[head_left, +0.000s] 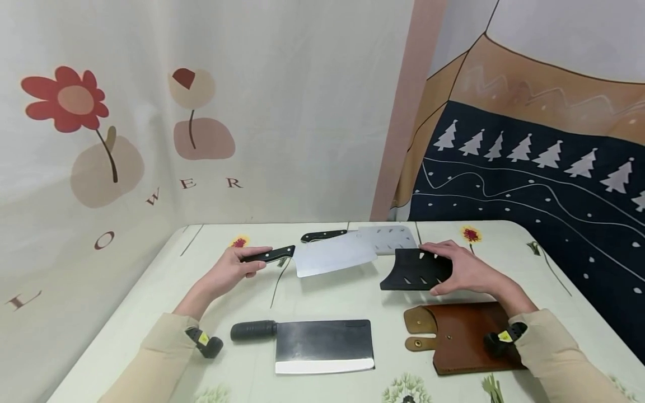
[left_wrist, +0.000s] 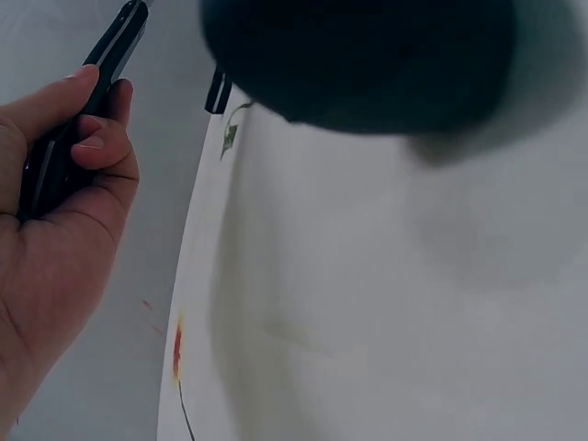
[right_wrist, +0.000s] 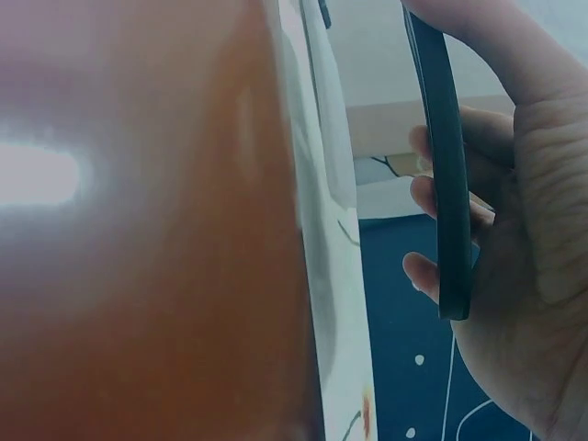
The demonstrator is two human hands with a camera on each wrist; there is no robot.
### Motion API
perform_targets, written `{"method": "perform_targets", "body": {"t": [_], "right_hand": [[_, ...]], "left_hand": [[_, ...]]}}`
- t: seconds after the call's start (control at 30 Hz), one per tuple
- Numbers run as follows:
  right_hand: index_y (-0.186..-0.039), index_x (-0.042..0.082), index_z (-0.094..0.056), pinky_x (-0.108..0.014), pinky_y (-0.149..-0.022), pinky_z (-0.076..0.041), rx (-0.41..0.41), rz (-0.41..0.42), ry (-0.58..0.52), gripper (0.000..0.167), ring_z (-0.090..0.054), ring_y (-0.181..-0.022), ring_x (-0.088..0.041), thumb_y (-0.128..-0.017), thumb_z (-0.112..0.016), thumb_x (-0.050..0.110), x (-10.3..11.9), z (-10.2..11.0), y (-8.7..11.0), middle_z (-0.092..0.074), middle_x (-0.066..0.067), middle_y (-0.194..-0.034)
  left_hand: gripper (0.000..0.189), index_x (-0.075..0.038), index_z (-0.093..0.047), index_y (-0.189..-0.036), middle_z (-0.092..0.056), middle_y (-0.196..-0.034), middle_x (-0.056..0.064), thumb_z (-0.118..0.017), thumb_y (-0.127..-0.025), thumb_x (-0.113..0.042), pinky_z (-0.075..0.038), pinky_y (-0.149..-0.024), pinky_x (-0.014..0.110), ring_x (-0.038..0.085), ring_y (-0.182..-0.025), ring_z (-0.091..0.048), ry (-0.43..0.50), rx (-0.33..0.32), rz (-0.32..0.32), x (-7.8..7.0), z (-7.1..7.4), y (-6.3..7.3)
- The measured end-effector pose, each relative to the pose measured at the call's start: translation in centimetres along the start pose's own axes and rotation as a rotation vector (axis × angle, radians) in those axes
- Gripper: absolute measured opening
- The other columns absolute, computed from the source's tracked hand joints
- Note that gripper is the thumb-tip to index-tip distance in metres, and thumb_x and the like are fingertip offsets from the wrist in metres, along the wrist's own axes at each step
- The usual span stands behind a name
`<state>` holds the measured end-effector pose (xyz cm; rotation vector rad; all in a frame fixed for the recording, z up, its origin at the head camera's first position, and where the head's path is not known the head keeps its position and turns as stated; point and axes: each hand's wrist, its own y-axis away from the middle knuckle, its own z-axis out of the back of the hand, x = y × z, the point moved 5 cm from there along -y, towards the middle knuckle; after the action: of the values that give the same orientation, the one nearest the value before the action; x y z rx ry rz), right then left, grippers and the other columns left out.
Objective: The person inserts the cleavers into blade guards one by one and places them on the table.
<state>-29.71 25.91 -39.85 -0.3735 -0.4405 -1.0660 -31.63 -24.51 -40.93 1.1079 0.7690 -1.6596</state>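
In the head view my left hand grips the black riveted handle of a cleaver with a plain, shiny blade. The left wrist view shows fingers and thumb wrapped about that handle. My right hand pinches a black slotted blade sheath by its right end, above the table and apart from the blade's tip. Edge-on in the right wrist view, the sheath lies between thumb and fingers. Behind the held blade, a second cleaver with a dimpled blade rests on the table, partly covered.
A dark-bladed cleaver with a ribbed black handle lies at the front middle. To its right is a brown leather sheath with snap straps, under my right wrist. A patterned cloth covers the table; printed curtains hang behind it.
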Motion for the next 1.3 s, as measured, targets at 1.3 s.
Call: {"method": "perform_targets", "body": {"t": [1.3], "right_hand": [[-0.150, 0.009, -0.053, -0.067, -0.099, -0.042, 0.004, 0.052, -0.039, 0.099, -0.045, -0.127, -0.042, -0.067, -0.092, 0.046, 1.5, -1.5, -1.2, -0.052, -0.020, -0.141]], "left_hand": [[0.047, -0.002, -0.062, -0.141, -0.050, -0.074, 0.005, -0.072, -0.096, -0.010, -0.031, -0.059, 0.027, 0.016, -0.064, -0.041, -0.010, -0.030, -0.001, -0.8, -0.5, -0.8]]}}
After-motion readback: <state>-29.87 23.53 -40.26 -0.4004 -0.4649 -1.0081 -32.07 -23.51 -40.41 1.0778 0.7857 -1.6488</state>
